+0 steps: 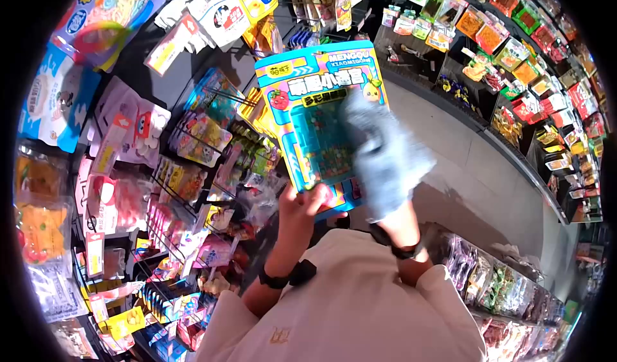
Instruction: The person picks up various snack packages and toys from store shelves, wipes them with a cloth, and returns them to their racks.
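Note:
A bright blue, pink and yellow candy package (321, 127) with a clear window is held upright in front of me. My left hand (301, 202) grips its lower left edge, thumb on the front face. A grey-blue cloth (389, 153) lies over the right side of the package, blurred by motion. My right hand (398, 222) is mostly covered by this cloth and holds it; its fingers are hidden. Small colourful pieces show through the package window beside the cloth.
On the left, a rack (212, 95) of hanging snack bags with price tags stands close to my left arm. Curved shelves of packaged snacks (508, 56) run along the right. Grey tiled floor (463, 137) lies between, and more bags (501, 281) hang at lower right.

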Action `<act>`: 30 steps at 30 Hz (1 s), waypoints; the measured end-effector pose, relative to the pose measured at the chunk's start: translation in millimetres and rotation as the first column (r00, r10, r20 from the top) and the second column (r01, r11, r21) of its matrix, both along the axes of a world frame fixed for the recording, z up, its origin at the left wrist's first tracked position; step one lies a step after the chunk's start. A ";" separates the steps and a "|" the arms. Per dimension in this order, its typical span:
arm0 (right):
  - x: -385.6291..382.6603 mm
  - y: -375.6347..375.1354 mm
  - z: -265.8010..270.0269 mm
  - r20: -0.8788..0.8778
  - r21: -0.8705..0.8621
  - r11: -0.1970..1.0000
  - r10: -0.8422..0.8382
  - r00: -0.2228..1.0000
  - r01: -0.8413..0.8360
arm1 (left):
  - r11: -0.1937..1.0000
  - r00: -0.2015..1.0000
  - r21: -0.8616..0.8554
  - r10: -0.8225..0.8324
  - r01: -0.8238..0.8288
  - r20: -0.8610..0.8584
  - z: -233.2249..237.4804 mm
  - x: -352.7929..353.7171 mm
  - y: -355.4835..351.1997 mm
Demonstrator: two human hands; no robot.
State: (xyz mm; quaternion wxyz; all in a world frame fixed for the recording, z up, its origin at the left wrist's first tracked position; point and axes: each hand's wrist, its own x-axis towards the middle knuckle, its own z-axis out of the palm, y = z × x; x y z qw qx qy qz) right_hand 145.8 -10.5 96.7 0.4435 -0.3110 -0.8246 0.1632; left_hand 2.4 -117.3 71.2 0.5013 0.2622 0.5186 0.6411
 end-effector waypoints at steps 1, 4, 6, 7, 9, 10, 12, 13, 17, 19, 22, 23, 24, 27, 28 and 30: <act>-11.3 -9.1 -6.6 0.096 0.043 0.997 0.054 0.994 -0.058 | 0.999 0.993 0.043 -0.015 0.020 -0.118 -5.4 0.7 2.0; -42.6 -17.0 -31.5 -0.188 -0.388 0.877 0.226 0.956 -0.284 | 0.994 0.941 0.112 0.028 0.011 -0.338 -39.6 2.5 7.6; -40.8 -16.9 -23.3 -0.265 -0.258 0.893 0.302 0.916 -0.369 | 0.992 0.948 0.121 0.017 0.022 -0.317 -46.3 10.9 3.0; -38.2 -8.6 -20.1 -0.185 -0.184 0.914 0.330 0.926 -0.362 | 0.991 0.948 0.116 -0.021 0.061 -0.318 -54.8 7.1 3.1; -32.8 7.5 -45.4 -0.162 -0.090 0.953 0.273 0.948 -0.289 | 0.997 0.957 0.079 0.003 0.021 -0.290 -57.8 5.6 0.5; -26.4 13.7 -56.7 -0.150 -0.124 0.960 0.233 0.961 -0.252 | 1.000 0.949 0.013 0.021 -0.018 -0.315 -49.0 5.3 -1.1; -21.7 16.9 -65.6 -0.240 -0.259 0.947 0.129 0.962 -0.191 | 0.999 0.974 -0.012 0.041 -0.045 -0.225 -49.1 -1.6 -2.6; -25.1 17.5 -65.6 -0.113 -0.158 0.986 0.032 0.993 -0.050 | 0.988 0.972 0.060 0.152 -0.143 -0.179 -40.2 3.7 -1.2; -58.5 -18.0 -77.4 0.310 -0.308 0.947 0.010 0.951 0.090 | 0.975 0.891 -0.172 0.049 -0.140 -0.451 -56.2 -10.8 -8.2; -66.1 -37.6 -96.3 -0.655 -0.583 0.511 0.164 0.738 -0.631 | 0.987 0.830 0.158 0.097 -0.011 -0.550 -59.4 -10.6 3.1; -50.7 -8.7 -66.3 -0.233 -0.117 0.959 0.227 0.946 -0.259 | 0.988 0.849 0.152 0.095 -0.018 -0.520 -61.3 -8.5 -0.5; -43.9 -1.7 -57.7 -0.075 0.188 0.954 0.252 0.965 -0.235 | 0.996 0.926 0.061 0.088 -0.071 -0.366 -59.0 -4.2 -4.4; -45.7 3.1 -65.1 -0.329 0.060 0.968 0.251 0.910 -0.245 | 0.996 0.924 0.063 0.082 -0.063 -0.374 -54.2 -1.9 -4.5; -46.2 20.8 -117.0 -0.261 -0.127 0.986 0.076 0.962 -0.112 | 0.994 0.920 0.044 0.111 -0.102 -0.377 -32.5 2.6 -1.6; -38.5 13.5 -95.4 -0.042 -0.125 0.992 0.007 0.999 -0.012 | 0.992 0.895 0.079 0.122 -0.097 -0.430 -42.8 -3.9 -2.4; -46.3 -4.5 -55.4 0.245 -0.188 0.975 -0.067 0.967 0.115 | 0.994 0.817 -0.046 0.054 -0.098 -0.575 -43.8 -9.9 -6.6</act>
